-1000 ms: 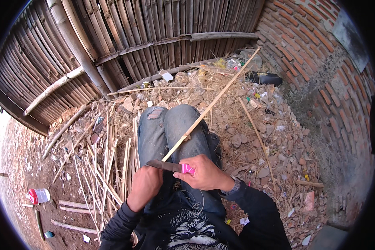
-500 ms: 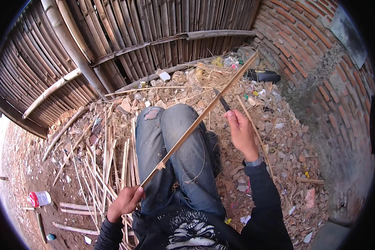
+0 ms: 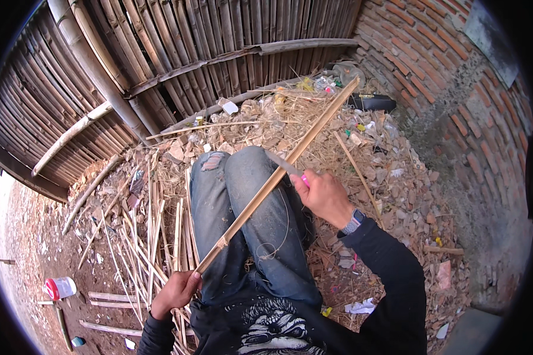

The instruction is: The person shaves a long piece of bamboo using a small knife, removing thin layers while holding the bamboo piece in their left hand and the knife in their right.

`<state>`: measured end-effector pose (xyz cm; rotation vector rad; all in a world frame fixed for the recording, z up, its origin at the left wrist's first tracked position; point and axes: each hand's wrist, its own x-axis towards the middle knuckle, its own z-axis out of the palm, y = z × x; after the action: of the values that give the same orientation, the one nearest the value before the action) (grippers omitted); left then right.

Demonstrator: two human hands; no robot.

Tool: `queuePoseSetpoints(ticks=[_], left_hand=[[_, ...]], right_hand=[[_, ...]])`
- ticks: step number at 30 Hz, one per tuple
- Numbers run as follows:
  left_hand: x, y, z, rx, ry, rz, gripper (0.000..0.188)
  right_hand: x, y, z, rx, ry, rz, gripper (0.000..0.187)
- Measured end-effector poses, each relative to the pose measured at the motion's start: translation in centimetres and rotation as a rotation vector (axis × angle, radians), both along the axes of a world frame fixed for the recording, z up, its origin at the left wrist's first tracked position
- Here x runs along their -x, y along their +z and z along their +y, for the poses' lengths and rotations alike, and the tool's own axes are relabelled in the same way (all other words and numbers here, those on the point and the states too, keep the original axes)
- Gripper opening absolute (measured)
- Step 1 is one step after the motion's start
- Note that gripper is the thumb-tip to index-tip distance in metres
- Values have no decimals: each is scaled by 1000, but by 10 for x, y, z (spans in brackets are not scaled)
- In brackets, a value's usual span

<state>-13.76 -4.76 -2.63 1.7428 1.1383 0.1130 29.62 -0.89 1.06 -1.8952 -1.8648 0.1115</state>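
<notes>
A long split bamboo strip [image 3: 251, 217] slants across my jeans from lower left to upper right. My left hand [image 3: 179, 291] is closed round its lower end. A shaving clings to the strip a little above that grip. My right hand [image 3: 326, 196] is wrapped round the pink handle of a knife [image 3: 285, 164]. The blade lies across the upper half of the strip, its tip pointing up and left over my knee. A thin curled fibre [image 3: 270, 251] lies on my right thigh.
Several cut bamboo strips [image 3: 154, 236] lie in a loose pile left of my legs. Rubble and dry shavings cover the ground. A red-lidded plastic tub [image 3: 65, 287] is at far left. A bamboo fence [image 3: 207, 35] rises ahead, a brick wall [image 3: 438, 65] at right, a black case [image 3: 371, 102] between them.
My right hand has moved left and down along the strip, and the knife blade has turned flatter, now lying across it. The left hand keeps its grip at the lower end.
</notes>
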Motion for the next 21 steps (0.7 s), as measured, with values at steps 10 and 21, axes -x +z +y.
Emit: queuePoseSetpoints(ticks=[10, 21], left_hand=[[41, -17, -2, 41, 6, -5, 53], [78, -27, -5, -177, 6, 81, 48]], right_hand=[[7, -1, 1, 28, 71, -78, 53], [-34, -1, 11, -81, -10, -136, 55]])
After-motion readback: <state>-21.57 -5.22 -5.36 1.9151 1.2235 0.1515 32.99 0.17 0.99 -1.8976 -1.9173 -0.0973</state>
